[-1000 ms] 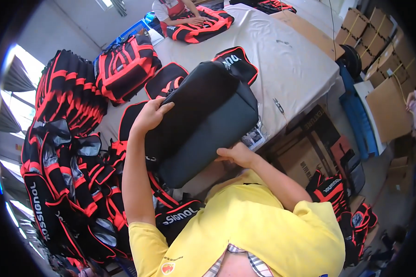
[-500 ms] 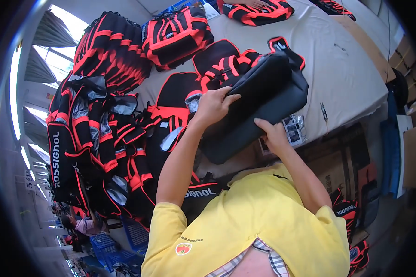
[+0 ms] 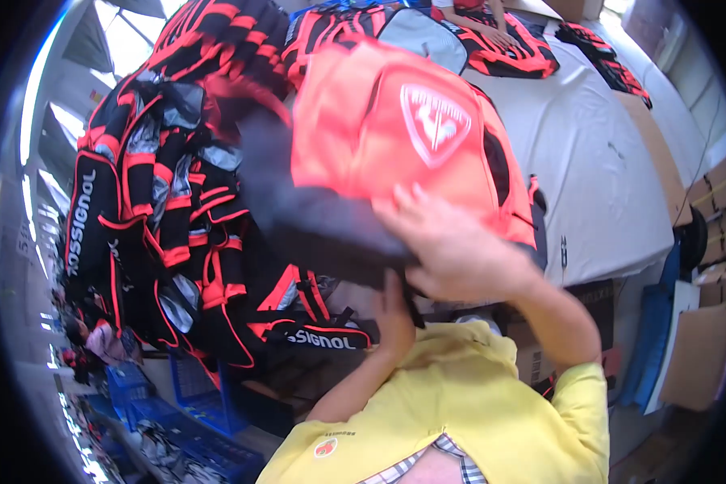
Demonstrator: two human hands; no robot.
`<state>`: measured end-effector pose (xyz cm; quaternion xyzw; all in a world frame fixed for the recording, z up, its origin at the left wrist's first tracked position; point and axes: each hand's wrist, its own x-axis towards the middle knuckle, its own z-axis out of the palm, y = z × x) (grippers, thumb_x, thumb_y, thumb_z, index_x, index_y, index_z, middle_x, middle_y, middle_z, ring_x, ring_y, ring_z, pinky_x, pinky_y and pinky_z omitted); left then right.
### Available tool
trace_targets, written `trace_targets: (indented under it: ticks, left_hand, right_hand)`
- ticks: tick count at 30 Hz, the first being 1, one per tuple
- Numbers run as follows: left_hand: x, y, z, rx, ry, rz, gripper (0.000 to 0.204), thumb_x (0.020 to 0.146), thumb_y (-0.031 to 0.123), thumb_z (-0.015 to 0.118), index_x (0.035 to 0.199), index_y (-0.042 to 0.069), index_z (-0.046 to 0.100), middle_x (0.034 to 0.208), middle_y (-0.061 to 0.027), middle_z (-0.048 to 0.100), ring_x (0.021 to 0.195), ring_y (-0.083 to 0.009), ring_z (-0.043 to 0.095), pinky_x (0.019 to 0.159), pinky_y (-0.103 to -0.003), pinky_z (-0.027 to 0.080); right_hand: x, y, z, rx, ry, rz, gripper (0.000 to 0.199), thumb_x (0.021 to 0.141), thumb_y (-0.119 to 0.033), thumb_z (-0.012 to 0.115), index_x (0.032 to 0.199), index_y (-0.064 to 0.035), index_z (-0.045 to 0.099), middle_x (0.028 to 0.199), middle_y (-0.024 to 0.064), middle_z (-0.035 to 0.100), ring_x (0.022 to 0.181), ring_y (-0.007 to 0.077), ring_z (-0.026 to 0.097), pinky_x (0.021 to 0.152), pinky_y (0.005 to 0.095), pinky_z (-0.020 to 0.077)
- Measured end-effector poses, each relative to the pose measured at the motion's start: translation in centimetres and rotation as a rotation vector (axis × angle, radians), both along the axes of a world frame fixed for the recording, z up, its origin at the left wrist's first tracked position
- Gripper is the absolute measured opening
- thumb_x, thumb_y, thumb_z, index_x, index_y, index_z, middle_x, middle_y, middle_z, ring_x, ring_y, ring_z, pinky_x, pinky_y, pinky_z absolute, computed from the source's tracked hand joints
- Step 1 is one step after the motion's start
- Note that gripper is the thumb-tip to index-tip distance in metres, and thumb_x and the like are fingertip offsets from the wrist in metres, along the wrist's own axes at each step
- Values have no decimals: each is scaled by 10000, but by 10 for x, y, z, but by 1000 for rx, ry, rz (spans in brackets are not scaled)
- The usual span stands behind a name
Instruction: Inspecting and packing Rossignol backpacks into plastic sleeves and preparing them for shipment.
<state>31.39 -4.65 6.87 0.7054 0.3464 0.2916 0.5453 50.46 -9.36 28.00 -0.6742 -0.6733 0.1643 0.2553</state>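
A backpack (image 3: pixel 347 137) with a coral-red front, a pale shield emblem and a black base is tilted up in front of me, partly smeared by motion. My right hand (image 3: pixel 452 246) lies against its lower front near the black base, fingers stretched and spread. Below the base's near edge, my left hand (image 3: pixel 395 319) grips the backpack from underneath; some of its fingers are hidden behind the black fabric.
Black-and-red bags (image 3: pixel 157 202) are heaped at the left. A pale cloth-covered table (image 3: pixel 593 161) stretches right, with a small tool (image 3: pixel 564 252) near its edge. Another person's hands (image 3: pixel 496 36) touch a bag at the far side. Blue crates (image 3: pixel 129 387) stand lower left.
The bag has turned over: its dark underside faced me earlier, and its coral-red front shows now. My left hand has dropped to the near edge; my right hand has moved onto the front.
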Motion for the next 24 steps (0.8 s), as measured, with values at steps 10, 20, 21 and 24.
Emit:
trace_targets:
  ticks: [10, 20, 21, 24]
  left_hand:
    - [-58, -31, -47, -406, 258, 203, 188, 1084, 175, 646, 1091, -2, 709, 1004, -92, 767, 837, -136, 743, 682, -295, 563]
    - [-57, 24, -92, 458, 794, 205, 417, 939, 327, 806, 1260, 128, 630, 970, -181, 558, 883, -403, 629, 752, -503, 511]
    - [-60, 25, -93, 454, 864, 175, 390, 947, 308, 797, 1252, 126, 635, 963, -181, 560, 883, -402, 635, 746, -496, 514]
    - [-46, 41, -67, 667, 799, 118, 290, 960, 202, 758, 1220, 116, 662, 999, -157, 587, 928, -395, 633, 798, -492, 521]
  right_hand:
    - [-37, -51, -268, -162, 70, 1, 773, 916, -361, 801, 1568, -68, 507, 1639, 274, 422, 1561, 477, 335, 1259, 638, 271]
    - [37, -118, -364, -215, -299, -593, 818, 1033, -494, 641, 1597, 54, 416, 1711, 267, 311, 1587, 486, 270, 1267, 597, 268]
    - [33, -120, -364, -233, -276, -589, 838, 1037, -513, 626, 1594, 73, 409, 1716, 269, 301, 1593, 486, 256, 1271, 595, 262]
    - [40, -125, -361, -300, -229, -587, 824, 1040, -491, 633, 1595, 76, 412, 1713, 271, 312, 1603, 488, 236, 1279, 594, 248]
